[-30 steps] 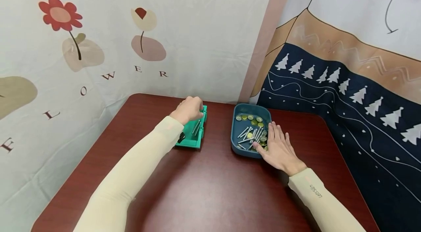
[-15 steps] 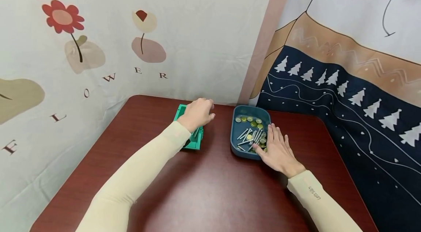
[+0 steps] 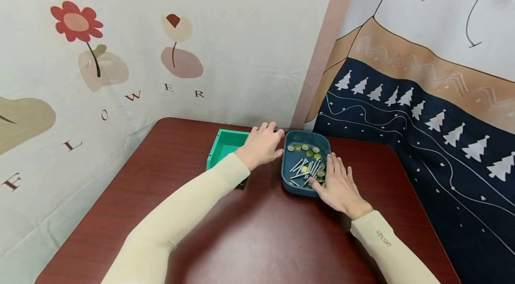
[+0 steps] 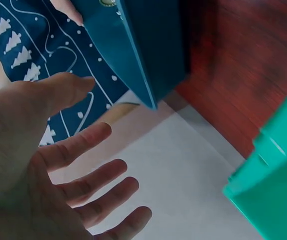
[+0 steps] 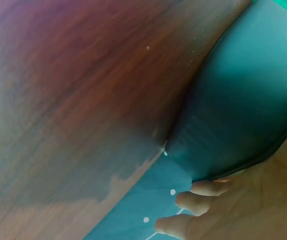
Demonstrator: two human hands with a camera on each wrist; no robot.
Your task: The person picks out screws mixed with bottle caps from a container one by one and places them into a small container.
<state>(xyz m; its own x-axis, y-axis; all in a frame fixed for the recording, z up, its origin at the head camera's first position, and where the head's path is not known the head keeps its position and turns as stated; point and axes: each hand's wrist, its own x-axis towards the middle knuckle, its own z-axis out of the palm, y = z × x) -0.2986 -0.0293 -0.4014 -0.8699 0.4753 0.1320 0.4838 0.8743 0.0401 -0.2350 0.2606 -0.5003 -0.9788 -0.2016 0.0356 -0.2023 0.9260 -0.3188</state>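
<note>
Fingers of the left hand [image 3: 261, 146] are spread, empty, near the blue tray [image 3: 298, 190], whose side is braced, presumably for steadiness, by the right hand [image 3: 342, 188], fingers straight.

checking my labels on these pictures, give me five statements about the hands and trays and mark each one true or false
1. The screws and round caps lie in the blue tray. True.
2. The left hand holds a screw. False: its fingers are spread and the left wrist view shows nothing in them.
3. The right hand touches the blue tray. True.
4. In the head view, the green tray stands to the right of the blue tray. False: it stands to the left of it.
5. The table is white. False: it is reddish brown.
</note>
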